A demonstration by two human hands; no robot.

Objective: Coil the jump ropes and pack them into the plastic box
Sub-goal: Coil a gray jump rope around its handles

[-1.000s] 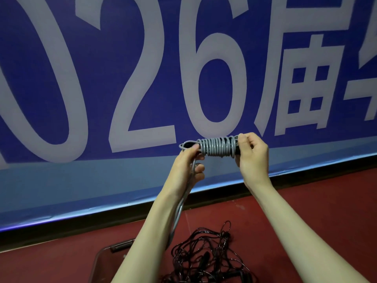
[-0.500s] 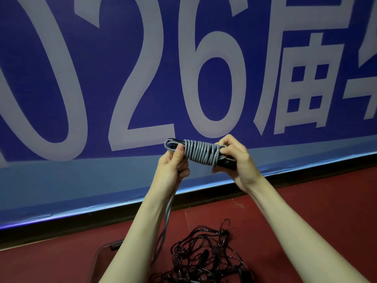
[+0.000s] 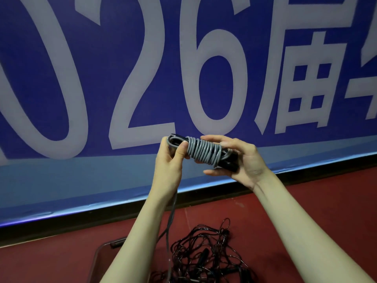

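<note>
A grey jump rope (image 3: 204,152) is wound in tight turns round its black handles, held up in front of the banner. My left hand (image 3: 171,160) grips the bundle's left end, thumb over the looped rope. My right hand (image 3: 242,158) cradles the right end, fingers fairly straight above and below the black handle tips. A loose grey tail (image 3: 170,221) hangs down from under my left hand. Below, a tangle of black jump ropes (image 3: 206,256) lies on the red floor. The clear plastic box (image 3: 100,256) shows at the bottom, partly behind my left forearm.
A large blue banner (image 3: 102,78) with white numerals fills the wall ahead, with a black baseboard (image 3: 61,225) under it. Red floor (image 3: 316,205) stretches to the right of the rope tangle.
The bundle has tilted, its right end dropping. My right hand has loosened from a pinch on the end to a cradling hold with straighter fingers. My left hand stays on the left end.
</note>
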